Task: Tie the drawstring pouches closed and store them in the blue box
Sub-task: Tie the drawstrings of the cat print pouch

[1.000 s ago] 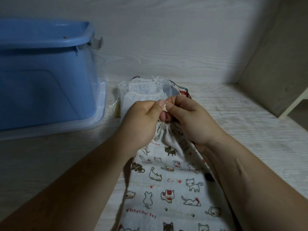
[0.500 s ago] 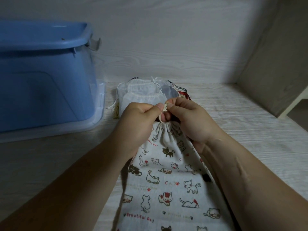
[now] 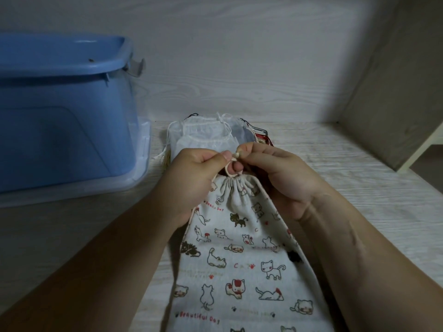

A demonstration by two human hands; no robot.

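Observation:
A white cat-print drawstring pouch [image 3: 239, 255] lies flat on the pale wooden surface, its mouth gathered tight at the far end. Just above that mouth my left hand [image 3: 194, 173] and my right hand [image 3: 280, 173] meet, each pinching the cream drawstring [image 3: 236, 156] between thumb and fingers. A small loop of cord hangs below the pinch. The blue box [image 3: 64, 111] stands open at the left.
Behind my hands lies a pile of other pouches [image 3: 206, 135], sheer white ones on top and a red-edged one at the right. The blue box sits on a clear lid [image 3: 134, 178]. A wall runs behind, and a wooden panel [image 3: 393, 92] closes the right side.
Both hands stay pinched together on the drawstring above the pouch mouth. The cord loop under the fingers shows more clearly now; the pouch has barely shifted.

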